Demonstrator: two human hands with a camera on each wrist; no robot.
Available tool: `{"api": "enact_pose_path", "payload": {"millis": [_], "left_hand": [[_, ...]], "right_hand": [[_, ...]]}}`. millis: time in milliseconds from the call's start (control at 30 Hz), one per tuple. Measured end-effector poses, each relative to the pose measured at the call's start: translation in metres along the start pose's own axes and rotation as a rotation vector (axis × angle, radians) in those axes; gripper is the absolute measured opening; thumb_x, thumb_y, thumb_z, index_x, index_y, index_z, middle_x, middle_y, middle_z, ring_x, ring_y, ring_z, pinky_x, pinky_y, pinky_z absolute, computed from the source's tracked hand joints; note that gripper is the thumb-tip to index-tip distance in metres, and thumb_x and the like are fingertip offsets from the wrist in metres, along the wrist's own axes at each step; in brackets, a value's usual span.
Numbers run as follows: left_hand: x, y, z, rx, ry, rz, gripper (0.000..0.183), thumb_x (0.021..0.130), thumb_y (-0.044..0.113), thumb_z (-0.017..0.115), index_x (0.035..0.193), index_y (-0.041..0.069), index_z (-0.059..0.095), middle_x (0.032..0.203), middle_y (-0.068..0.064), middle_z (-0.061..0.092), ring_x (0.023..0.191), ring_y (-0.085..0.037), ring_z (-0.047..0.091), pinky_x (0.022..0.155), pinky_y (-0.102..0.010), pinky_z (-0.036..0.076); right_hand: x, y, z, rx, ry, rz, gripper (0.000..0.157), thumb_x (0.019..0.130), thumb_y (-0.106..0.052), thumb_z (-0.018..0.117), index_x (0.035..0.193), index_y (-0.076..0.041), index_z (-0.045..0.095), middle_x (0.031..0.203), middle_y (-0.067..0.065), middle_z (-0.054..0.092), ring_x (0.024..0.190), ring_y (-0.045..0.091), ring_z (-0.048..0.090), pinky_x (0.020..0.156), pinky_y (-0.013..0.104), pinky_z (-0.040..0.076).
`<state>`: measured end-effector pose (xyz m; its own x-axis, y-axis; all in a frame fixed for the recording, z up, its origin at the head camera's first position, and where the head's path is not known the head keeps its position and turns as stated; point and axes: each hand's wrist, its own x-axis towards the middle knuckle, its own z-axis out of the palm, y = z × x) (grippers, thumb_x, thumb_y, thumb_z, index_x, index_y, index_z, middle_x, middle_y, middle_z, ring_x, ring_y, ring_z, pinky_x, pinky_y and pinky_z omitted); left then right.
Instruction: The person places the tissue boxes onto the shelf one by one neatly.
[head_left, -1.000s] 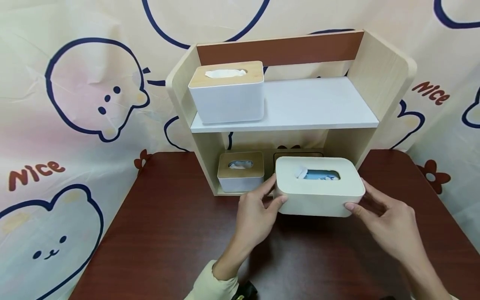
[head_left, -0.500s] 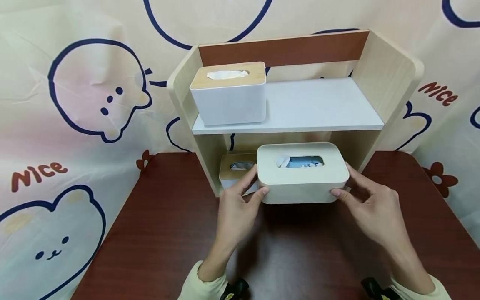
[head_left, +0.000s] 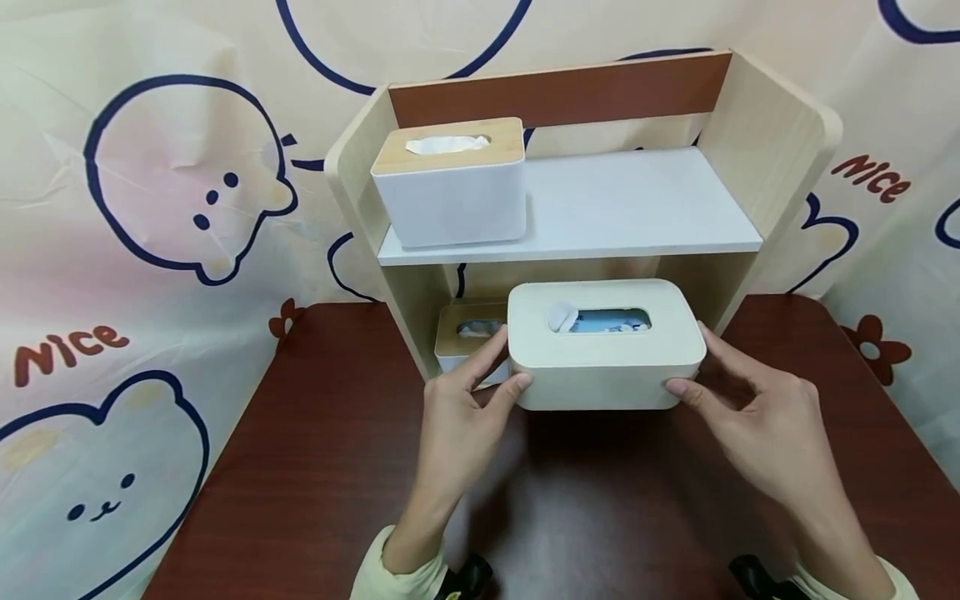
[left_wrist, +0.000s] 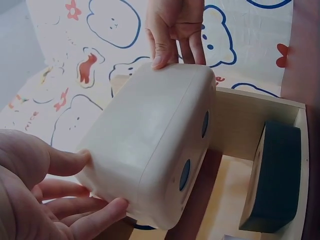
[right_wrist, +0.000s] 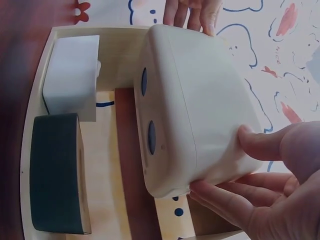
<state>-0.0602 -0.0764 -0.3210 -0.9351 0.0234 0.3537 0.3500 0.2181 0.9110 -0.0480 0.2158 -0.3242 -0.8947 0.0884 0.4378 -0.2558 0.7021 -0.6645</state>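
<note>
A cream tissue box (head_left: 606, 350) with rounded corners hangs tilted in front of the lower shelf opening. A bit of tissue and a blue packet show in its oval slot. My left hand (head_left: 461, 425) grips its left end, thumb on the front face and fingers round the side. At the other end my right hand (head_left: 768, 429) holds it the same way. Its underside, with oval blue spots, shows in the left wrist view. Partly hidden behind it stands a small white tissue box (head_left: 456, 337) with a wooden lid.
The wooden shelf unit (head_left: 780, 133) stands on a dark brown table (head_left: 322, 450). A larger white tissue box (head_left: 457, 204) with a wooden lid sits on the left of its white upper board (head_left: 637, 200). A dark green box (right_wrist: 55, 175) occupies the lower level.
Both hands have carried the cream tissue box left and slightly up in the head view. It now hides the lower shelf's right side and overlaps the small tissue box.
</note>
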Motion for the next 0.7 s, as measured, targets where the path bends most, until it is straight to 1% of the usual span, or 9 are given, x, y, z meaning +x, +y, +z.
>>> {"api": "enact_pose_path", "payload": {"millis": [100, 167, 233, 267, 333, 367, 400, 467, 700], "left_hand": [[-0.001, 0.004, 0.000, -0.004, -0.003, 0.000, 0.062, 0.093, 0.007, 0.084, 0.151, 0.014, 0.062, 0.151, -0.004, 0.064, 0.132, -0.015, 0.067, 0.093, -0.029, 0.063], [-0.002, 0.007, 0.000, -0.005, -0.006, 0.012, 0.062, 0.093, 0.007, 0.083, 0.151, 0.013, 0.061, 0.151, -0.004, 0.064, 0.133, -0.016, 0.067, 0.093, -0.029, 0.063], [-0.003, 0.012, -0.001, -0.008, -0.011, 0.017, 0.062, 0.094, 0.006, 0.083, 0.151, 0.013, 0.061, 0.152, -0.003, 0.064, 0.133, -0.014, 0.067, 0.094, -0.028, 0.062], [-0.004, 0.014, -0.002, -0.007, -0.014, 0.019, 0.062, 0.094, 0.006, 0.083, 0.151, 0.013, 0.061, 0.152, -0.002, 0.064, 0.133, -0.014, 0.067, 0.094, -0.028, 0.062], [-0.006, 0.020, -0.003, -0.009, -0.018, 0.030, 0.061, 0.094, 0.005, 0.082, 0.151, 0.013, 0.061, 0.152, -0.002, 0.063, 0.133, -0.013, 0.067, 0.094, -0.028, 0.062], [-0.006, 0.023, -0.004, -0.009, -0.021, 0.033, 0.061, 0.094, 0.005, 0.082, 0.151, 0.013, 0.061, 0.152, -0.001, 0.063, 0.133, -0.012, 0.067, 0.094, -0.028, 0.062], [-0.007, 0.026, -0.005, -0.011, -0.022, 0.038, 0.061, 0.094, 0.005, 0.082, 0.151, 0.013, 0.061, 0.152, 0.000, 0.064, 0.133, -0.011, 0.067, 0.094, -0.028, 0.062], [-0.008, 0.032, -0.007, -0.013, -0.026, 0.058, 0.060, 0.095, 0.004, 0.082, 0.151, 0.012, 0.062, 0.151, 0.000, 0.064, 0.134, -0.011, 0.066, 0.093, -0.028, 0.063], [-0.005, 0.050, -0.010, -0.010, -0.028, 0.129, 0.059, 0.095, 0.005, 0.082, 0.150, 0.011, 0.063, 0.147, -0.001, 0.068, 0.136, -0.010, 0.065, 0.093, -0.029, 0.063]], "right_hand": [[-0.001, -0.004, -0.004, -0.003, 0.015, -0.007, 0.074, 0.083, -0.019, 0.095, 0.150, -0.026, 0.063, 0.139, 0.011, 0.071, 0.109, -0.019, 0.059, 0.072, 0.001, 0.039], [-0.003, -0.006, -0.008, 0.000, 0.018, -0.008, 0.075, 0.083, -0.017, 0.095, 0.150, -0.026, 0.063, 0.132, 0.014, 0.076, 0.084, -0.016, 0.061, 0.058, 0.006, 0.037], [-0.005, -0.010, -0.011, 0.005, 0.023, -0.010, 0.075, 0.083, -0.014, 0.095, 0.150, -0.025, 0.063, 0.129, 0.018, 0.076, 0.063, -0.012, 0.051, 0.046, 0.017, 0.031], [-0.006, -0.012, -0.013, -0.003, 0.024, -0.009, 0.076, 0.083, -0.013, 0.095, 0.151, -0.025, 0.063, 0.118, 0.019, 0.080, 0.053, -0.008, 0.041, 0.042, 0.021, 0.027], [-0.009, -0.016, -0.017, -0.021, 0.030, -0.007, 0.077, 0.083, -0.012, 0.094, 0.152, -0.026, 0.062, 0.097, 0.018, 0.081, 0.046, -0.001, 0.029, 0.040, 0.026, 0.024], [-0.010, -0.018, -0.019, -0.032, 0.035, -0.005, 0.078, 0.083, -0.012, 0.094, 0.152, -0.026, 0.061, 0.086, 0.015, 0.079, 0.043, 0.000, 0.030, 0.040, 0.025, 0.025], [-0.011, -0.021, -0.021, -0.042, 0.042, -0.005, 0.078, 0.083, -0.012, 0.094, 0.152, -0.026, 0.061, 0.086, 0.014, 0.079, 0.042, 0.000, 0.031, 0.040, 0.025, 0.025], [-0.013, -0.027, -0.026, -0.066, 0.057, 0.001, 0.078, 0.083, -0.012, 0.094, 0.152, -0.027, 0.061, 0.070, 0.008, 0.070, 0.038, 0.004, 0.027, 0.039, 0.024, 0.024], [-0.013, -0.039, -0.042, -0.078, 0.118, -0.046, 0.079, 0.080, -0.009, 0.096, 0.150, -0.027, 0.064, 0.045, -0.013, 0.045, 0.034, 0.003, 0.022, 0.037, 0.022, 0.021]]}}
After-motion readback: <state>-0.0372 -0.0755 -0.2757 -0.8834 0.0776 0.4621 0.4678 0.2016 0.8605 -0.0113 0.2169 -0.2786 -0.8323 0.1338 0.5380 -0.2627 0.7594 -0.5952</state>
